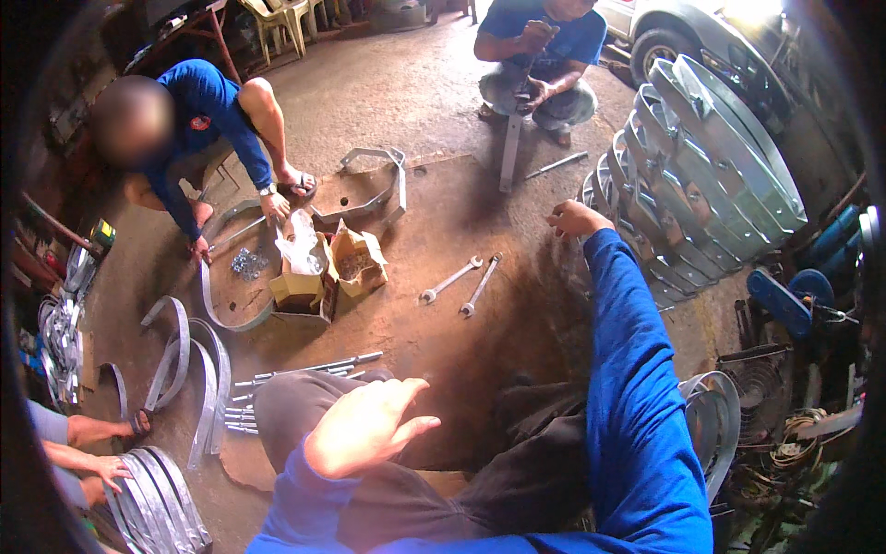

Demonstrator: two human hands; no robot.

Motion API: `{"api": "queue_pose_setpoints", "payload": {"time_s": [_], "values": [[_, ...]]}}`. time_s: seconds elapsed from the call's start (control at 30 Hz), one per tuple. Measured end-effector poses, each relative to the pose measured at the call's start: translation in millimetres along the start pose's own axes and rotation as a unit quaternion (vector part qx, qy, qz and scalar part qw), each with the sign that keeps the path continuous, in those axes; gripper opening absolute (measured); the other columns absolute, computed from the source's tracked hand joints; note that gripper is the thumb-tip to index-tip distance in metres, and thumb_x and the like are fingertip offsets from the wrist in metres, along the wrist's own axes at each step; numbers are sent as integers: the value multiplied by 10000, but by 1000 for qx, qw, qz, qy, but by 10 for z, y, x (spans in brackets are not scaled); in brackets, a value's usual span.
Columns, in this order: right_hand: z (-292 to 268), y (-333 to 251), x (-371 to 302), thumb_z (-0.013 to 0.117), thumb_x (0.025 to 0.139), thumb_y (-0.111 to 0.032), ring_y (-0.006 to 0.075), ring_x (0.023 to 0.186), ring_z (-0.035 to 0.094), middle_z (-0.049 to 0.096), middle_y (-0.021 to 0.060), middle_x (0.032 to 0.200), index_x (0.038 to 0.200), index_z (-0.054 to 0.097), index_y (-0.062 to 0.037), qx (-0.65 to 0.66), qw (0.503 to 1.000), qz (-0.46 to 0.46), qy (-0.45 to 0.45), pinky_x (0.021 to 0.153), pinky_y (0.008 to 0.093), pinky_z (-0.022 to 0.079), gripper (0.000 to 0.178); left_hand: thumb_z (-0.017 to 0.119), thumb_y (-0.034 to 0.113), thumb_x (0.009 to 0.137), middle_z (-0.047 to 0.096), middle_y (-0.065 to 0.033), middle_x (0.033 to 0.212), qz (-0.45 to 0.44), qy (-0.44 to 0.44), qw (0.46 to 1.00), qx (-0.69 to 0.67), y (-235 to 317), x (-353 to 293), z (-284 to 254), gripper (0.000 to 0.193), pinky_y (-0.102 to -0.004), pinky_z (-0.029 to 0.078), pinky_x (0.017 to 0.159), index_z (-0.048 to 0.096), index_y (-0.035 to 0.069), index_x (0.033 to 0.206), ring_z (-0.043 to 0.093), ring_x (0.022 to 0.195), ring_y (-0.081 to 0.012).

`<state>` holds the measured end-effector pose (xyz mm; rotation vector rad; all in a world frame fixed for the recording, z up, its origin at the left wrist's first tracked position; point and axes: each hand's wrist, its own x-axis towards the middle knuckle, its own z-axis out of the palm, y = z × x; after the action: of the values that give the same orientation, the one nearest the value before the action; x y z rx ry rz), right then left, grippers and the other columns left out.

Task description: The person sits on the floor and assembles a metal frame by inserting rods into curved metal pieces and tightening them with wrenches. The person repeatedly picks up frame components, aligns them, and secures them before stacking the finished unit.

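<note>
My left hand hovers above my knee with thumb and fingers apart and nothing in it. Stretched far forward, my right hand has its fingers extended and holds nothing that I can see. It is beside the stack of galvanized metal bands, bent into hoops, at the right; I cannot tell whether it touches them. Between my hands lie two wrenches, one open-ended wrench and another wrench, side by side on the floor. Several threaded rods lie by my left knee.
Cardboard boxes of hardware and loose nuts sit left of centre. One person handles a curved band there; another person squats ahead with a flat bar. A third person's hand touches stacked bands.
</note>
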<state>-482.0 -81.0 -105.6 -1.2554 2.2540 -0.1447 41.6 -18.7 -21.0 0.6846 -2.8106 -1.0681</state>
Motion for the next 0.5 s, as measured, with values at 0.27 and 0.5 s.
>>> {"api": "queue_pose_setpoints", "payload": {"time_s": [0.27,0.5], "values": [[-132,880,408,584,908,-292,246,774,688,716,134,845,972,675,8,-211,940,-267,19,691,371,526,320,624,413,893,662,-173,930,73,104,992,26,-211,-62,151,486,-425,509,778,586,14,1168,639,857,-335],[167,442,204,565,941,-270,172,636,663,697,96,848,1035,658,-33,68,997,-33,-6,521,290,511,271,601,421,910,654,-172,895,68,99,989,85,-255,-137,190,490,-405,514,731,566,6,1168,643,834,-330]]}}
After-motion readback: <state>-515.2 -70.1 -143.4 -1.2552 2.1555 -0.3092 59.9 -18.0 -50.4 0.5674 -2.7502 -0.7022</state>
